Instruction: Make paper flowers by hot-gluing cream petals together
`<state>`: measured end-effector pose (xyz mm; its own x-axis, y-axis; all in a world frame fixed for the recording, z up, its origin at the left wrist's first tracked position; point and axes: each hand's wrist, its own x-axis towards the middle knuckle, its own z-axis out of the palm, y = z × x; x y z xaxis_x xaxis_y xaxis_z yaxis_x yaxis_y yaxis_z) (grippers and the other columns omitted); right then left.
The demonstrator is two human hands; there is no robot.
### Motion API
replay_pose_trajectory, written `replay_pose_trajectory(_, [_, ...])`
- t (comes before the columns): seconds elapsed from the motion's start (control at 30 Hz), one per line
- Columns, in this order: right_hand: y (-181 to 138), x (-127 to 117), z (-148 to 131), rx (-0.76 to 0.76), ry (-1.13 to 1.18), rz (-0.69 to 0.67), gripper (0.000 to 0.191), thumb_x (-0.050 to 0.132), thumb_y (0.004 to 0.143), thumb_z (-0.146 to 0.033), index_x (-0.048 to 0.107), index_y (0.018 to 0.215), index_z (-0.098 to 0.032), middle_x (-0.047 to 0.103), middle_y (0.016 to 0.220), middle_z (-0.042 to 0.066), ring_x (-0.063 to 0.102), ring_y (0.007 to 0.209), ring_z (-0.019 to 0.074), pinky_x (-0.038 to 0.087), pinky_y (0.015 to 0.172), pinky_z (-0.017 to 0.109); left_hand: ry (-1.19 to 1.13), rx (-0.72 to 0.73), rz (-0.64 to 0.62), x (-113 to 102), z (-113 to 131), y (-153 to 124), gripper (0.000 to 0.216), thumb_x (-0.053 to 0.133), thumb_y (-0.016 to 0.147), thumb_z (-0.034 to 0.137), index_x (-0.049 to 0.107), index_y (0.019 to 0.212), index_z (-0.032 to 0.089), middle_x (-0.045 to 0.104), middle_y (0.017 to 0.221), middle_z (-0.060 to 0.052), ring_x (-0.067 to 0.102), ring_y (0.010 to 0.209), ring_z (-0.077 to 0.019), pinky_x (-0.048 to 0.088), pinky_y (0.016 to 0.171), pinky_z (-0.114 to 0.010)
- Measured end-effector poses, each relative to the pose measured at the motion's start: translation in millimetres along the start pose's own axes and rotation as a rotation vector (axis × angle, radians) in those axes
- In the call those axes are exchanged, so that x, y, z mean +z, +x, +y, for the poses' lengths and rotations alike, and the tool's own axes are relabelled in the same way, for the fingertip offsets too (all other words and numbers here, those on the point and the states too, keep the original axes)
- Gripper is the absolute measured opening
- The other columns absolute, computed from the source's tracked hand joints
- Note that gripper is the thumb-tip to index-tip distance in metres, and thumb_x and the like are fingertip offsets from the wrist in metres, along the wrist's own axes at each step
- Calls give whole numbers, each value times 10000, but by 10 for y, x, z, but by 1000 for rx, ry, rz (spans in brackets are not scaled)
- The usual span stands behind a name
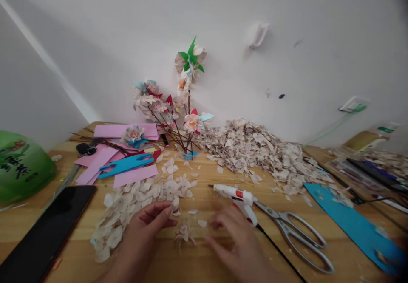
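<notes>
Head view. Taking the glue gun (237,194) as reference, the small flower (182,232) is sitting to its left and nearer the wearer, between the hands. The left hand (148,223), left of the gun, is pinching a pale petal (175,205) between thumb and fingertips. The right hand (237,238), just nearside of the gun, is showing blurred, thumb and fingers parted; nothing is appearing between them.

Assessment: the petal is looking thin, so a light pinch at its edge is probably serving best; hard pressure would be risking a tear. Fingers should be keeping clear of the gun's nozzle, which may be running hot.

Surroundings: loose petals (153,193) are lying left of the gun, and a dry petal heap (251,155) is spreading behind it. The scissors (296,227) and the black cable (280,253) are crowding its right, likely hindering the right hand. Flower stems (188,140) are standing behind, leftward; a phone (47,232) is lying far left.
</notes>
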<state>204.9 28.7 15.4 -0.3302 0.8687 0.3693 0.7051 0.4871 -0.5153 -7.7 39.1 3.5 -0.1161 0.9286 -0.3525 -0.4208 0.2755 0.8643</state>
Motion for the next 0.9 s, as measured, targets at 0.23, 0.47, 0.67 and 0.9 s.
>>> replay_pose_trajectory(0.23, [-12, 428, -105, 103, 228, -186, 185, 510, 680, -39, 606, 722, -192, 606, 738, 31, 554, 714, 192, 441, 637, 288, -7, -10, 9, 5, 34, -26, 199, 801, 530, 330, 723, 673, 216, 719, 649, 31, 639, 551, -118, 479, 579, -203])
replay_pose_trajectory(0.47, [12, 428, -49, 379, 864, 6, 127, 574, 589, -75, 602, 618, -196, 589, 654, -22, 555, 626, 148, 431, 575, 222, 42, -27, 20, 26, 99, -7, 256, 816, 470, 371, 723, 649, 214, 709, 624, 36, 646, 525, -118, 482, 561, -195])
replay_pose_trajectory(0.67, [43, 388, -72, 453, 960, 63, 89, 637, 561, -120, 600, 538, -198, 614, 528, -37, 559, 513, 139, 454, 532, 227, 129, -23, -107, 41, 162, -53, 249, 807, 476, 363, 683, 598, 184, 676, 602, 4, 635, 614, -167, 534, 554, -254])
replay_pose_trajectory(0.9, [50, 336, -49, 493, 947, 148, 95, 645, 535, -118, 628, 562, -208, 690, 616, -12, 610, 557, 162, 483, 546, 244, 210, -67, -272, 37, 102, -56, 176, 741, 583, 335, 657, 625, 186, 644, 582, -13, 579, 596, -164, 523, 476, -267])
